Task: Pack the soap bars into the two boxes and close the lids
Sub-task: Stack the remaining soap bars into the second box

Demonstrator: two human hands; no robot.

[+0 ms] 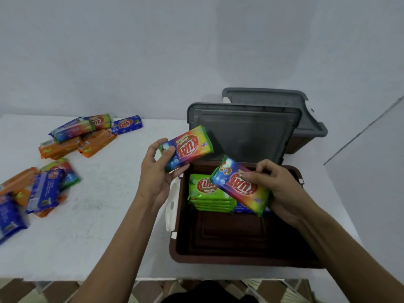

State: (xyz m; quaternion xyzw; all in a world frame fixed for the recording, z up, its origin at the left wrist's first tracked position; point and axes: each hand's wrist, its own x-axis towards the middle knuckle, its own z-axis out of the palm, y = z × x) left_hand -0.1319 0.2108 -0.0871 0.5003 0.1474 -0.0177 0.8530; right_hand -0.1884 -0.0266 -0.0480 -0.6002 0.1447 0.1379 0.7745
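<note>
A brown box (240,256) stands open near me, its grey lid (244,130) tilted up behind. A stack of green soap bars (205,189) lies at its far left inside. My left hand (155,171) grips one end of a rainbow-wrapped soap bar (188,147) above the box's left rim. My right hand (277,189) holds another rainbow soap bar (238,184) over the box, just above the green stack. A second box (303,141) stands behind with its lid (264,99) up.
Loose soap bars lie on the white table (109,204): an orange, blue and rainbow pile (85,134) at the back left and another heap (37,189) at the left edge. A white wall rises behind. The table's front edge is close to me.
</note>
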